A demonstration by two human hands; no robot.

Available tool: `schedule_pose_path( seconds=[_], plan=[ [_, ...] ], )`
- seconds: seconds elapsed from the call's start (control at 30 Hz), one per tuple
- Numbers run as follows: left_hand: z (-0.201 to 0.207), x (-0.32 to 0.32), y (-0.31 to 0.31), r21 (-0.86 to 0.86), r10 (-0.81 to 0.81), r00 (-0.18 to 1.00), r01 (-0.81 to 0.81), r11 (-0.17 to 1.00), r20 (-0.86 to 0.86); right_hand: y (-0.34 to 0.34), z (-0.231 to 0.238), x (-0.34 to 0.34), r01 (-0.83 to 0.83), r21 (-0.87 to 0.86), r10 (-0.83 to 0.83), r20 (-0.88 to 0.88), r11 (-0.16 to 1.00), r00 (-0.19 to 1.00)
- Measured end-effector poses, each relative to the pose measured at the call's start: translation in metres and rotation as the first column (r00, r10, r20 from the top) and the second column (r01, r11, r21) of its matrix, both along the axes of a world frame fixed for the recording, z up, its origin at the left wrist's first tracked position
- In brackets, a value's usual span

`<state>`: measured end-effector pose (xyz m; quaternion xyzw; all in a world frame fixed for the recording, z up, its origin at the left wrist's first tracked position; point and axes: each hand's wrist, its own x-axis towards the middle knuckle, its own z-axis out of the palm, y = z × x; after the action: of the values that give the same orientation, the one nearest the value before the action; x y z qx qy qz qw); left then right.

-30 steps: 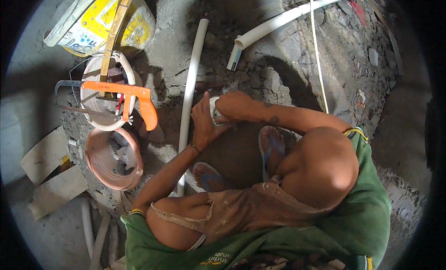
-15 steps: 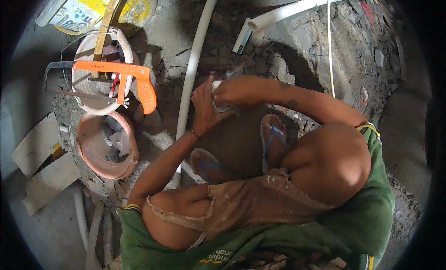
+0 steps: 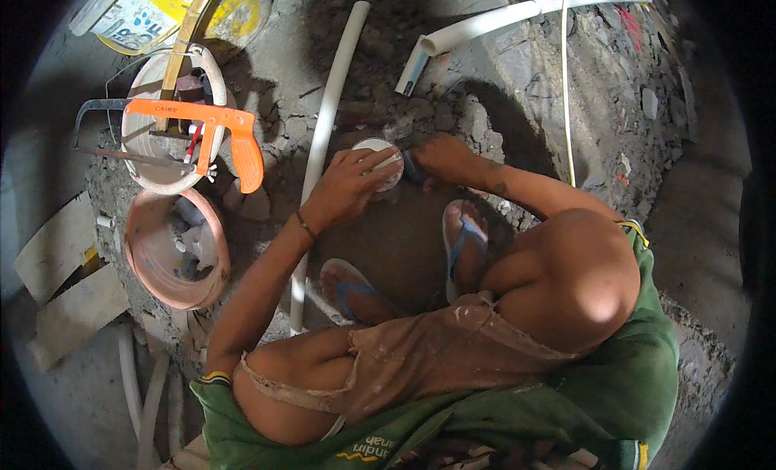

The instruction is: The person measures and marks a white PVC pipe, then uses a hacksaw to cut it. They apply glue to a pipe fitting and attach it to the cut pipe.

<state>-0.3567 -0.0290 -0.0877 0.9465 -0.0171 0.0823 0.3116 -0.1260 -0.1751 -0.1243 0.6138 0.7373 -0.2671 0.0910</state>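
Ahead of my feet, a round, pale piece with a white rim [image 3: 389, 179] shows between my hands; its kind is unclear. My left hand [image 3: 343, 183] grips it, the fingers lying across its top. Just right of it, my right hand [image 3: 447, 160] is closed, its knuckles up. A small dark grey object [image 3: 413, 168] pokes out at those fingers, mostly hidden. Left of my left hand, a long white pipe [image 3: 329, 106] runs along the ground, passing behind my wrist.
An orange-handled hacksaw [image 3: 246, 147] lies across a pale bucket [image 3: 139, 159]. Nearer is an orange-pink bucket [image 3: 139, 264] with rubble in it. A white-yellow pail [image 3: 133, 25] stands at far left. Another white pipe [image 3: 517, 19] and a thin upright conduit [image 3: 565, 90] are ahead right.
My right hand has come off the round piece and moved right, with a dark object at its fingers. The left hand now lies over the piece, more of which shows.
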Motion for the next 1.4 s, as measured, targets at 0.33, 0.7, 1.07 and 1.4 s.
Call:
schedule_pose_path(
  seconds=[0.33, 0.7, 1.07, 1.4],
  plan=[
    [-0.009, 0.032, -0.012, 0.197, 0.039, 0.998, -0.027, 0.980, -0.057, -0.033, 0.000, -0.005, -0.018, 0.131, -0.007, 0.183, 0.991, 0.983],
    [0.029, 0.043, -0.005, -0.201, 0.385, 0.887, -0.437, 0.876, -0.254, -0.050, 0.045, 0.013, 0.532, 0.194, -0.524, -0.095, 0.824, 0.846],
    [0.058, 0.050, -0.015, -0.835, 0.390, 0.795, -0.540, 0.108, -0.464, 0.024, 0.089, -0.021, 0.562, 0.539, -0.257, -0.538, 0.627, 0.803],
    [0.048, 0.016, -0.021, -0.805, 0.591, 0.573, -0.537, -0.254, -0.568, 0.002, 0.063, -0.035, 0.200, 0.131, -0.172, -0.199, 0.971, 0.965]
  ],
)
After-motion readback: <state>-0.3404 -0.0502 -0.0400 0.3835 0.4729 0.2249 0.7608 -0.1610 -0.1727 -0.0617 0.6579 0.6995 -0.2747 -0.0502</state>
